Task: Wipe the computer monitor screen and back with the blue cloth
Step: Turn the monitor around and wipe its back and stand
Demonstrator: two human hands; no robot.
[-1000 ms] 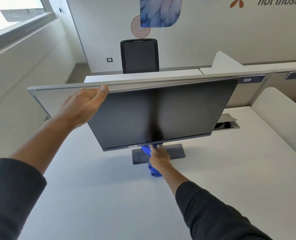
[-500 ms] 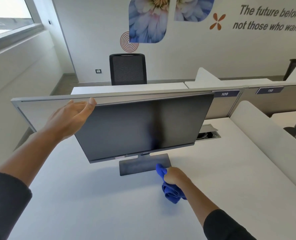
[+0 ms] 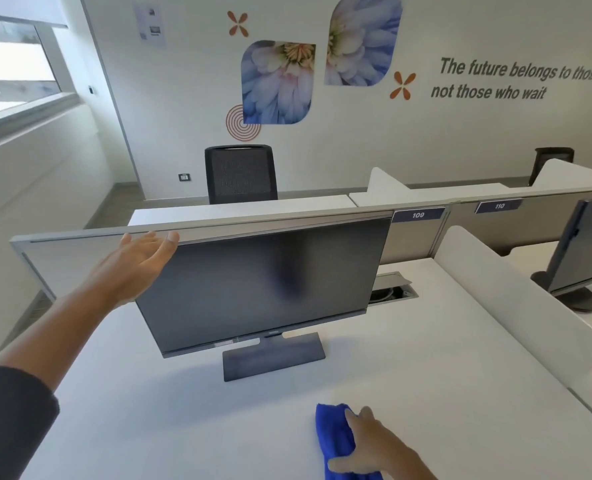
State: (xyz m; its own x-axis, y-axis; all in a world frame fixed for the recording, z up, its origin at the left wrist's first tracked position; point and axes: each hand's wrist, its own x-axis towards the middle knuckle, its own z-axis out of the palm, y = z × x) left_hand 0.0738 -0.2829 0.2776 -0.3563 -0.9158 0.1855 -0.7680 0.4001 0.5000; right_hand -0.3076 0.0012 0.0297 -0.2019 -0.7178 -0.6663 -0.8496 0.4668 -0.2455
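Right hand (image 3: 374,445): fingers spread and nearly straight, lying flat on the blue cloth (image 3: 336,438), which rests bunched on the white desk (image 3: 149,427) at the near edge, right of centre and well apart from the monitor's stand. Left hand (image 3: 138,261): fingers extended and relaxed, palm turned up, at the upper left corner of the computer monitor (image 3: 263,282); whether it touches the bezel cannot be told. The monitor stands mid-desk on a flat rectangular base (image 3: 273,358), its dark screen tilted back and unlit. Behind it runs a grey partition (image 3: 62,258) with number plates 109 and 110; beyond that, a black mesh chair (image 3: 240,174). A second monitor (image 3: 582,244) stands at far right.
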